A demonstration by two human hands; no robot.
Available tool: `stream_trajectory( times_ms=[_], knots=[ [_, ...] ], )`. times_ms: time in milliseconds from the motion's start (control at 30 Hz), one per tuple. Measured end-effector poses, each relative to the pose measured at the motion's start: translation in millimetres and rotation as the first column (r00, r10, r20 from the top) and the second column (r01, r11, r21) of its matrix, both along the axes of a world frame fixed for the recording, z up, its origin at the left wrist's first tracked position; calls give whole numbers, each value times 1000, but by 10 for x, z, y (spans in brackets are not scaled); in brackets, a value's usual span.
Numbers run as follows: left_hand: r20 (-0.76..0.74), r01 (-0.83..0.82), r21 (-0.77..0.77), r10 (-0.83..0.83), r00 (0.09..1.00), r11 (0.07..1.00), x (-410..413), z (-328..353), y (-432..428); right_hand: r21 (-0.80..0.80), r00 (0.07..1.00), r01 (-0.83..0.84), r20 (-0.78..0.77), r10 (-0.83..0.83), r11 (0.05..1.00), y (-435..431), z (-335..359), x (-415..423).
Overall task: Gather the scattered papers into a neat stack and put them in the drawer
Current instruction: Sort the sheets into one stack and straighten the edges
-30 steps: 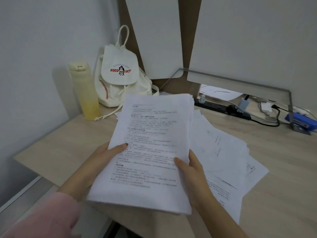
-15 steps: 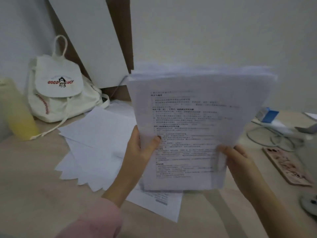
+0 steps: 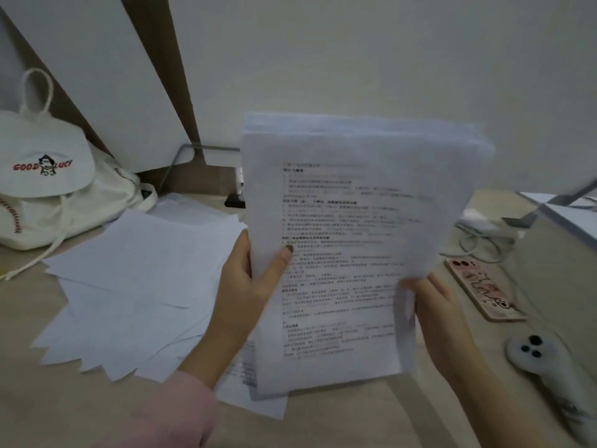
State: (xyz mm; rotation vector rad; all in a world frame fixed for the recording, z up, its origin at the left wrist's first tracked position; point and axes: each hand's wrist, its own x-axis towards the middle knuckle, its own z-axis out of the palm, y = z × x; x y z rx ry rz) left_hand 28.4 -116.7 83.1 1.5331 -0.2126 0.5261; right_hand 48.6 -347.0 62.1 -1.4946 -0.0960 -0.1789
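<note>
I hold a thick stack of printed papers [image 3: 349,240] upright above the desk, its lower edge close to the desktop. My left hand [image 3: 248,279] grips the stack's left edge, thumb on the front page. My right hand [image 3: 436,312] holds the lower right edge from behind. Several loose white sheets [image 3: 135,286] lie fanned out on the wooden desk [image 3: 48,409] to the left, partly under my left arm. No drawer is in view.
A white drawstring backpack [image 3: 48,176] stands at the back left. Right of the stack lie a pink phone [image 3: 481,289], a white controller [image 3: 549,370] and cables [image 3: 478,240]. A metal stand [image 3: 555,202] carries more papers at the far right.
The view has swung right, away from the yellow bottle. I have raised the stack from a low slant to upright; both hands keep their grip on its edges.
</note>
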Motion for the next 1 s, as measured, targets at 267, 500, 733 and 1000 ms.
stream_trajectory(
  times_ms=[267,500,733,1000],
  knots=[
    [47,27,-40,-25,999,999,126,214,-168,14,998,-21,61,20,1000,-150,94,82],
    [-8,43,-61,-44,999,997,174,196,-325,76,1000,-21,17,20,997,-232,82,73],
    [-82,-25,-37,22,996,999,205,195,-408,51,999,-42,7,41,998,-270,76,33],
    [-288,46,49,-30,957,998,317,34,-538,10,981,155,-121,-153,988,-463,106,106]
  ],
)
